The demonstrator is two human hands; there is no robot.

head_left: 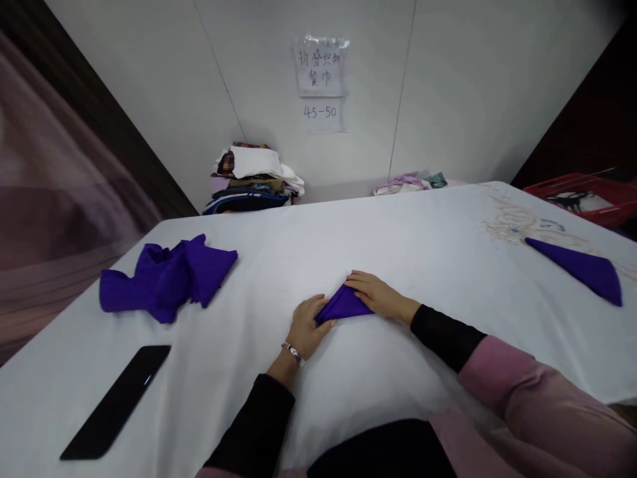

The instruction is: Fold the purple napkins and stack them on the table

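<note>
A small purple cloth napkin, folded into a triangle, lies on the white table in front of me. My left hand pinches its left corner, fingers closed on the fabric. My right hand lies flat on the napkin's right side, fingers stretched out and pressing it down.
A crumpled heap of purple napkins lies at the left. A folded purple napkin rests at the right. A black phone lies near the front left edge. Stacked clothes and a red basket stand beyond the table.
</note>
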